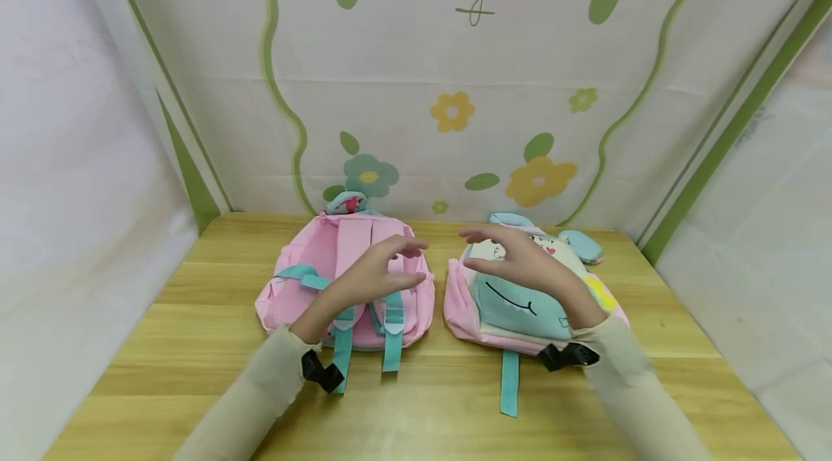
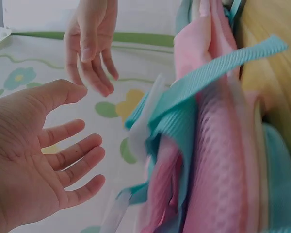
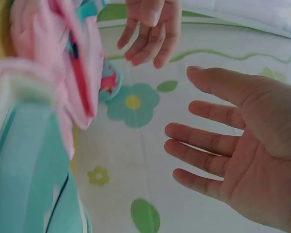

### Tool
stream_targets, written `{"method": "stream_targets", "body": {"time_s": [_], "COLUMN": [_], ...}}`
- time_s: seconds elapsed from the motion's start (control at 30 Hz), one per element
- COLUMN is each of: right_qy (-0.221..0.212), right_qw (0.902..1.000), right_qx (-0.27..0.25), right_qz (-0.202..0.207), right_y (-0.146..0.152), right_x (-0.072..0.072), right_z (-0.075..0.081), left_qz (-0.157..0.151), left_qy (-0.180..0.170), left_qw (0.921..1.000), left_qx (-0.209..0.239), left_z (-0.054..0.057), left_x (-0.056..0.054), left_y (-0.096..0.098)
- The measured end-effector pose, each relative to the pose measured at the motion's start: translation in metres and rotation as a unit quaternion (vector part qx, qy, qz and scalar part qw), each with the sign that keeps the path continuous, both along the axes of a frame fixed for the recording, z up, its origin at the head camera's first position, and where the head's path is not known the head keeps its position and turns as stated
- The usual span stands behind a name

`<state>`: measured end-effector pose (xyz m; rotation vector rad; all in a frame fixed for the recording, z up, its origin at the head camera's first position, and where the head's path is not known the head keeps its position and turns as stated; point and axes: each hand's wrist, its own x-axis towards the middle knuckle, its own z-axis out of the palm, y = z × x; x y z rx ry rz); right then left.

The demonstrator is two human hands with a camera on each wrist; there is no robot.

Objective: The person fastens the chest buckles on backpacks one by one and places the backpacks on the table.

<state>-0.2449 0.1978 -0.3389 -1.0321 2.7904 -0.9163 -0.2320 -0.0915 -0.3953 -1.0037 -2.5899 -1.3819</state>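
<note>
Two small children's backpacks lie on a wooden table. The left backpack (image 1: 302, 302) is pink, with its straps and teal webbing facing up. On the right, the other backpack (image 1: 513, 302) shows its teal and cream cartoon front, with a teal strap (image 1: 510, 385) trailing toward the near edge. My left hand (image 1: 377, 269) hovers over the left backpack, fingers spread and holding nothing. Above the right backpack, my right hand (image 1: 520, 259) is likewise bare, its fingers reaching toward the left hand. In the left wrist view, pink mesh and teal webbing (image 2: 223, 65) stand beside the left hand (image 2: 43, 155).
The wooden table (image 1: 162, 367) runs up to a white fabric backdrop (image 1: 390, 49) printed with flowers and green lines. Fabric side walls (image 1: 71, 157) stand left and right. A light blue rounded piece (image 1: 581, 246) sticks out at the right backpack's far side.
</note>
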Motion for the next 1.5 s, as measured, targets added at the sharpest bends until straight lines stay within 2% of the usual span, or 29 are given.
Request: {"method": "stream_targets", "body": {"time_s": [0.27,0.5,0.73,1.1,1.5], "right_qy": [0.014,0.047,0.030,0.011,-0.004], "right_qw": [0.9992,0.9959,0.9935,0.9890,0.9854], "right_qx": [0.011,0.028,0.034,0.059,0.070], "right_qz": [-0.036,-0.073,-0.104,-0.135,-0.155], "right_y": [0.054,0.103,0.141,0.179,0.198], "right_x": [-0.012,-0.012,-0.007,0.005,0.009], "right_z": [-0.014,-0.034,-0.047,-0.063,-0.073], "left_qz": [-0.019,-0.022,-0.025,-0.007,-0.004], "left_qy": [-0.005,-0.021,-0.025,-0.021,-0.016], "left_qw": [0.9997,0.9983,0.9978,0.9955,0.9920], "left_qx": [-0.013,-0.049,-0.055,-0.092,-0.125], "left_z": [-0.004,-0.008,-0.006,-0.014,-0.025], "left_x": [-0.001,-0.007,-0.009,-0.010,-0.015], "left_y": [0.038,0.062,0.080,0.101,0.108]}}
